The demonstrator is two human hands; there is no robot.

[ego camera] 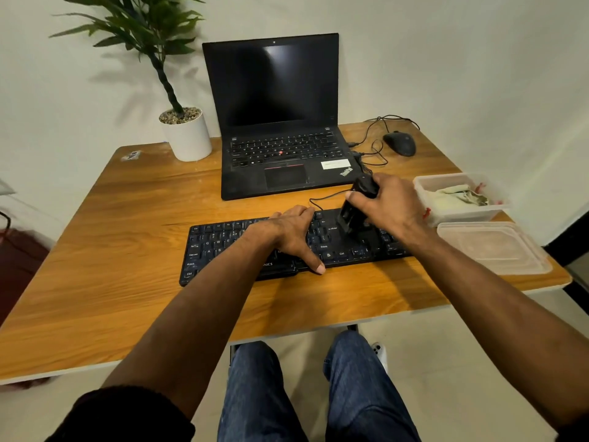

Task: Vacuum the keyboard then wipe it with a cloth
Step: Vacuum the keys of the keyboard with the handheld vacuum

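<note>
Risk noted: keyboard (pixel 223 247) braced flat under left hand (pixel 287 231); vacuum (pixel 353 215) clamped in right hand (pixel 389 205). Trailing cable (pixel 325 199) possibly snagged, keycaps possibly dislodged by nozzle pressure.

A single wide-angle view from the person's head looks forward and steeply down over the worktop (pixel 127 218). It sits close above the forearms, taking in the worktop's far edge, the wall behind, and the person's knees below.

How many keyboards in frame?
2. The external keyboard lies at the near middle of the table, under both hands. The other is built into the open laptop behind it. None looks hidden.
</note>
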